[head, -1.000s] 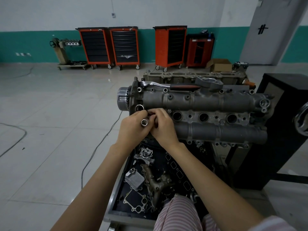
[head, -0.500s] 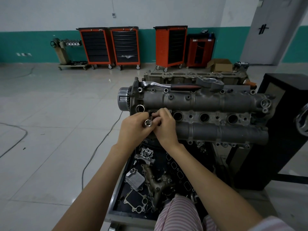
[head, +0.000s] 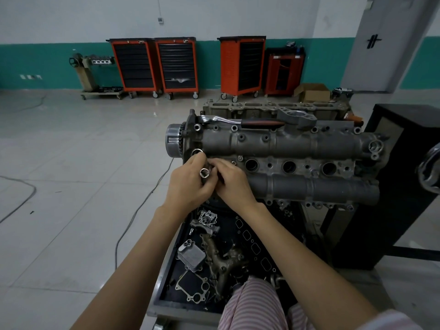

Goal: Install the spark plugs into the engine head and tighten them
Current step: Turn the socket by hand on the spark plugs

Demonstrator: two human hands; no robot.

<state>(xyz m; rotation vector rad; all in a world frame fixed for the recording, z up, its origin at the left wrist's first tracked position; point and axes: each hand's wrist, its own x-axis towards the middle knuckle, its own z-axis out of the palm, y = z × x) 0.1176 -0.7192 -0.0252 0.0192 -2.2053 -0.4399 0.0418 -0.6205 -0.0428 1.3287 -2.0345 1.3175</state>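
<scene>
Hands meet at the leftmost plug well of the engine head, at roughly 9 o'clock on the casting. Left hand has its grip curled round a socket, open end facing the camera. Right hand has fingertips pinched close against the same spot; whether it holds a spark plug or only steadies the socket cannot be told, since the fingers hide it. No spark plug is plainly visible anywhere. Three plug wells run along the head toward 3 o'clock from the hands and look dark and open, so judged unfilled. Fourth well lies under the hands and cannot be assessed. Ratchet lies untouched on top of the head at 12 o'clock, well apart from both hands. Judgement: task is at an early stage, with work under way at the first well, the other three to be fitted, and tightening with the ratchet not yet begun. Parts tray sits below at 6 o'clock, holding loose castings and gaskets.
</scene>
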